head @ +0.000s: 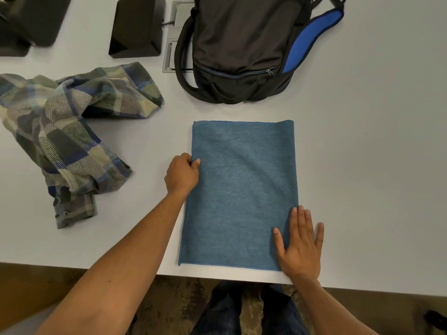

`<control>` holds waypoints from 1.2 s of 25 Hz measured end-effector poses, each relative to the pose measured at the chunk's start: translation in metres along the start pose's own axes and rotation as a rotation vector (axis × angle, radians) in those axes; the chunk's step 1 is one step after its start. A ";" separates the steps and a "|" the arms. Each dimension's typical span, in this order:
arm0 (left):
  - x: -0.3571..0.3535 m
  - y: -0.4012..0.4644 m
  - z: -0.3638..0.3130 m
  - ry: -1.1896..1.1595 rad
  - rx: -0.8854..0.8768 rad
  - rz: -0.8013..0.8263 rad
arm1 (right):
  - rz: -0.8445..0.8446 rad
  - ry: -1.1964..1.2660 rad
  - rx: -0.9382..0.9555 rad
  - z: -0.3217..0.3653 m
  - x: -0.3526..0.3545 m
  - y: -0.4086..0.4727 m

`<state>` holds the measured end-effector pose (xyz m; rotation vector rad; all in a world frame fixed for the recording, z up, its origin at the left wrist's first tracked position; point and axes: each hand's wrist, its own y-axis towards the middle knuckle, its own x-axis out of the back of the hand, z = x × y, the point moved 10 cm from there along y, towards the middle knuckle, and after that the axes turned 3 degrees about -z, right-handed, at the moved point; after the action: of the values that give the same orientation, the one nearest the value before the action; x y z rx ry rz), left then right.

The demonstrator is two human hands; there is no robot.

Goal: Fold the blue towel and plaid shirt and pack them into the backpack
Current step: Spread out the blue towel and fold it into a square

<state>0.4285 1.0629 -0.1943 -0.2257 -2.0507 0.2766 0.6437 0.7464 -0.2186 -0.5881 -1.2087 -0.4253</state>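
Note:
The blue towel lies flat on the white table as a folded rectangle, long side running away from me. My left hand pinches its left edge about a third of the way down, thumb on top. Flat on the towel's near right corner rests my right hand, fingers straight and spread. The plaid shirt lies crumpled and unfolded to the left. Behind the towel stands the black backpack with blue strap padding, its front zipper shut.
A black block and another dark object sit at the back left. A metal cable hatch is set in the table beside the backpack. The table's near edge runs just under the towel.

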 end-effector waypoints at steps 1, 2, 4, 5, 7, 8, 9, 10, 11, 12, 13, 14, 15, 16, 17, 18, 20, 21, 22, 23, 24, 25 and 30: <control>0.002 0.000 0.003 0.019 0.006 -0.018 | -0.002 0.000 0.002 0.001 0.000 0.000; 0.004 0.001 0.005 0.013 0.014 -0.029 | -0.007 0.003 0.002 0.001 0.000 0.000; 0.005 0.001 0.005 -0.033 0.023 -0.053 | -0.015 0.017 0.001 0.001 0.000 0.000; 0.007 -0.001 0.005 -0.051 0.011 -0.079 | -0.017 0.018 0.003 0.001 0.000 0.000; 0.013 -0.008 -0.004 -0.029 -0.106 -0.190 | -0.017 0.011 0.005 0.000 0.001 -0.001; 0.014 -0.015 -0.014 -0.003 -0.214 -0.238 | -0.016 0.013 0.006 0.000 0.001 -0.001; 0.010 -0.024 -0.027 0.013 -0.350 -0.261 | -0.016 0.015 0.007 0.000 0.000 -0.001; 0.001 -0.035 -0.043 0.020 -0.493 -0.240 | -0.020 0.015 0.006 -0.001 0.000 0.000; -0.013 -0.047 -0.058 0.038 -0.633 -0.177 | -0.027 0.015 0.005 -0.001 0.001 0.000; -0.032 -0.059 -0.071 0.087 -0.765 -0.086 | -0.035 0.017 0.003 0.000 0.001 0.000; -0.052 -0.070 -0.081 0.166 -0.881 0.012 | -0.038 0.019 0.001 0.000 0.001 0.000; -0.071 -0.079 -0.086 0.255 -0.976 0.097 | -0.038 0.018 0.000 0.000 0.001 0.000; -0.086 -0.084 -0.088 0.340 -1.040 0.162 | -0.038 0.013 0.001 -0.001 0.000 0.000; -0.096 -0.084 -0.088 0.409 -1.077 0.208 | -0.040 0.009 0.004 -0.001 0.000 0.000; -0.101 -0.079 -0.088 0.459 -1.095 0.232 | -0.041 0.007 0.008 -0.002 -0.001 0.000; -0.103 -0.072 -0.087 0.501 -1.096 0.237 | -0.043 0.008 0.011 -0.001 -0.001 0.001; -0.098 -0.049 -0.088 0.545 -1.029 0.221 | -0.047 0.008 0.012 0.000 -0.001 0.001; -0.093 -0.036 -0.087 0.545 -0.966 0.202 | -0.048 0.006 0.012 0.000 -0.002 0.001; -0.087 -0.028 -0.086 0.539 -0.905 0.173 | -0.051 0.004 0.015 0.000 -0.002 0.001; -0.083 -0.024 -0.086 0.532 -0.866 0.137 | -0.060 0.005 0.019 0.000 -0.001 0.001; -0.081 -0.024 -0.086 0.527 -0.855 0.108 | -0.070 0.008 0.022 0.000 0.001 0.001; -0.080 -0.025 -0.087 0.526 -0.861 0.094 | -0.074 0.011 0.021 -0.001 0.001 0.001; -0.081 -0.024 -0.087 0.527 -0.889 0.077 | -0.095 0.026 0.028 -0.002 -0.004 0.000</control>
<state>0.5423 1.0261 -0.2148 -0.8227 -1.5159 -0.6152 0.6445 0.7452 -0.2228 -0.5010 -1.2195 -0.4941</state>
